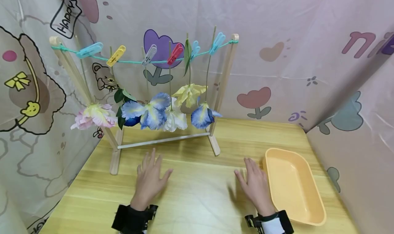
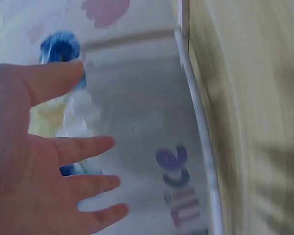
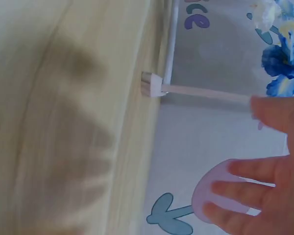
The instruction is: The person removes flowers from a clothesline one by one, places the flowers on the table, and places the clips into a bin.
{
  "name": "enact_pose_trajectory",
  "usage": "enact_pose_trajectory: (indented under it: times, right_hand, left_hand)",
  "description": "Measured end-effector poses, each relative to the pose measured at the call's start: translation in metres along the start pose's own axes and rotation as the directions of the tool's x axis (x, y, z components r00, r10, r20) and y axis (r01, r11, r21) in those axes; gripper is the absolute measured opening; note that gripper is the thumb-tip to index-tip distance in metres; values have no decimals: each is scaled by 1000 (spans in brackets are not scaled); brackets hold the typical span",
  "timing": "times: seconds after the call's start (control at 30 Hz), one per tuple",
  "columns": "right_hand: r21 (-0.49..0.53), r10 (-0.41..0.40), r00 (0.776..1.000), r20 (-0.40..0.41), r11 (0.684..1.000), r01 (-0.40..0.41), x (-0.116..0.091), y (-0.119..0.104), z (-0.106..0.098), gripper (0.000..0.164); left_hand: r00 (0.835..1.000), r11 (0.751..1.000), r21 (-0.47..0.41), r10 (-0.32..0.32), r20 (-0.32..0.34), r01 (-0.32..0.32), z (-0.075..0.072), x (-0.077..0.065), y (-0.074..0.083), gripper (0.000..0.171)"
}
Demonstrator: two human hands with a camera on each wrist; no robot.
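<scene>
Flowers [image 1: 153, 114], six, hang from six pegs [image 1: 149, 55], one line [image 1: 132, 62]; left hand [image 1: 149, 182], right hand [image 1: 256, 184] both spread.

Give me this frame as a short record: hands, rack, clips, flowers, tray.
Rack: wooden, upright on the table
Clips: three blue, one yellow, one red, one clear, on a teal cord
Flowers: six, hanging blooms down
Tray: yellow-orange, on the table's right side
Left hand: fingers spread, holding nothing, in front of the rack
Right hand: fingers extended, holding nothing, near the tray

2 hands [image 1: 149, 182] [image 1: 256, 186], fingers [image 2: 92, 183] spread
</scene>
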State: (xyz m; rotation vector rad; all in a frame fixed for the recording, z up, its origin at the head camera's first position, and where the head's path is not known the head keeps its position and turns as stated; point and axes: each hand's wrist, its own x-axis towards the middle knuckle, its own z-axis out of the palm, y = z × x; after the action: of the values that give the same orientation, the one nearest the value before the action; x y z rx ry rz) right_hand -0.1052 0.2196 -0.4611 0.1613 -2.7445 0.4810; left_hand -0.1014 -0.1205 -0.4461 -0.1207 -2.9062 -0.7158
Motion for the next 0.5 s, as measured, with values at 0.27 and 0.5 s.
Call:
enact_pose_trajectory:
  times: [0.27,0.5]
  right_hand:
    - [170,-77,979,191,984,44,29,-21,14,57]
    - [150,-143,920,364,984,94,60,-31,59,61]
  left_hand:
    - [923,948,0,-311,229,319,-34,-6,-72,82]
    - [848,909,-3,-388,362,417,-32,-14,-105,90]
